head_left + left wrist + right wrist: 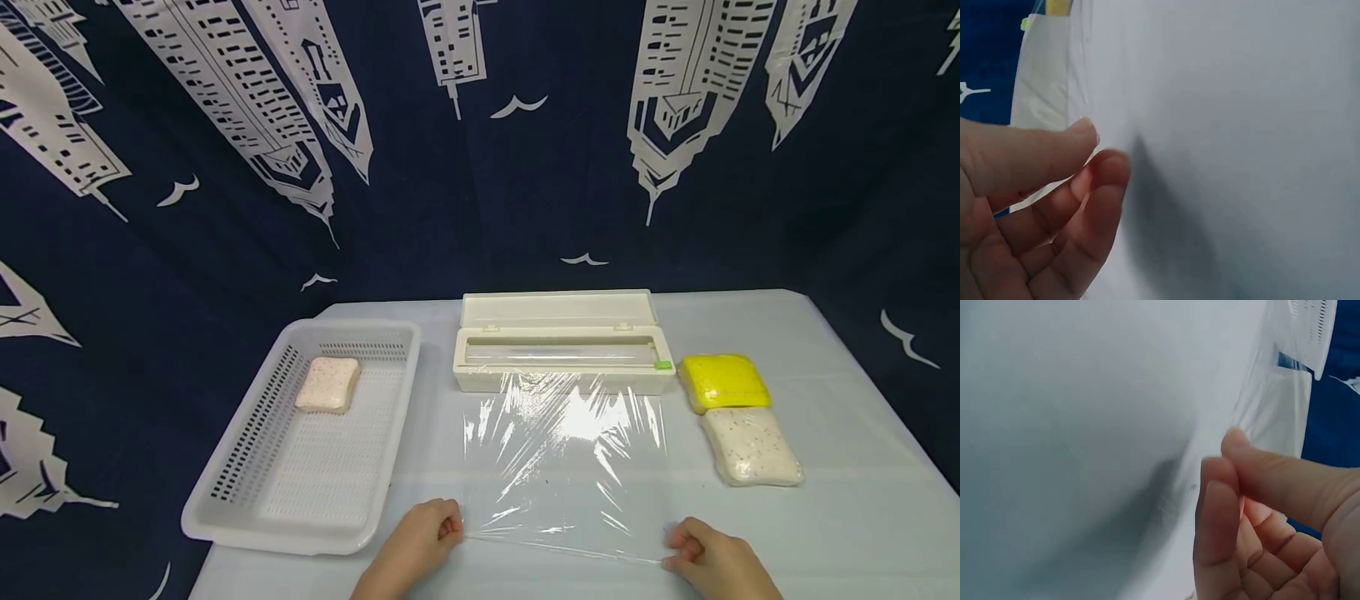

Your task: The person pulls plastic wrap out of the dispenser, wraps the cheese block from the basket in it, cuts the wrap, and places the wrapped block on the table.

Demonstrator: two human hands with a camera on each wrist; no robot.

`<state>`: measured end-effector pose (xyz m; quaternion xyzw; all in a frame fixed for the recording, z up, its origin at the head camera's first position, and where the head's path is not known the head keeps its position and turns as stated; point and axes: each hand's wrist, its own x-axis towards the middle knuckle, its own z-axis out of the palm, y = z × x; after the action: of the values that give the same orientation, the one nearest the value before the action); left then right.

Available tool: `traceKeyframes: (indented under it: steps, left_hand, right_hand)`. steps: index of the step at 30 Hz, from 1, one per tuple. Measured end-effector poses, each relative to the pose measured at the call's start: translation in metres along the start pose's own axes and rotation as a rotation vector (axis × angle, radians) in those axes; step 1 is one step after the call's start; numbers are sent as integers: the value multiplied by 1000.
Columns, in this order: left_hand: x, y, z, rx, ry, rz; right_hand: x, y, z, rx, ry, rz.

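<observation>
A sheet of clear plastic wrap (555, 467) stretches toward me from a cream wrap dispenser (562, 382) whose lid stands raised. My left hand (422, 537) pinches the near left corner of the sheet between thumb and fingers. At the near right corner my right hand (712, 557) pinches the same edge. Both wrist views show the left thumb (1041, 156) and the right thumb (1291, 478) meeting the fingertips, with the film itself hard to see there. Inside the dispenser lies the roll (562, 355).
On the left stands a white perforated basket (397, 450) with a pale speckled block (328, 385) in it. To the dispenser's right lie a yellow-topped wrapped block (723, 382) and a speckled wrapped block (752, 447), touching. A white cloth covers the table (847, 533).
</observation>
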<state>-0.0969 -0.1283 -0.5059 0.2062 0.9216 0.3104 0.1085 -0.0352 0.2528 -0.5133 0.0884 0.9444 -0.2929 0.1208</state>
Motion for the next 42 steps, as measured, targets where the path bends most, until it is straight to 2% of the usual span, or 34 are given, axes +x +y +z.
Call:
traceKeyframes:
  steps: [6, 10, 13, 15, 21, 29, 37, 42]
  left_hand:
    - [-6, 5, -14, -123, -61, -12]
    - [-7, 5, -16, -166, -82, -22]
    - [-6, 2, -12, -152, -80, -25]
    - [-4, -1, -8, -128, -69, -23]
    - [2, -5, 2, -41, 21, 15]
    - [4, -1, 7, -8, 8, -40]
    - [4, 3, 10, 51, 61, -75]
    - [3, 7, 8, 56, 53, -113]
  right_hand:
    - [-3, 4, -12, 103, -83, 87]
    - [-3, 7, -13, 151, -111, 131]
    - [-3, 9, -9, 136, -88, 111]
    - [-3, 9, -5, 107, -60, 65]
    - [-3, 6, 4, 20, 29, -80]
    - [6, 0, 8, -25, 4, -35]
    - [11, -2, 6, -31, 7, -28]
    - [13, -4, 5, -46, -17, -17]
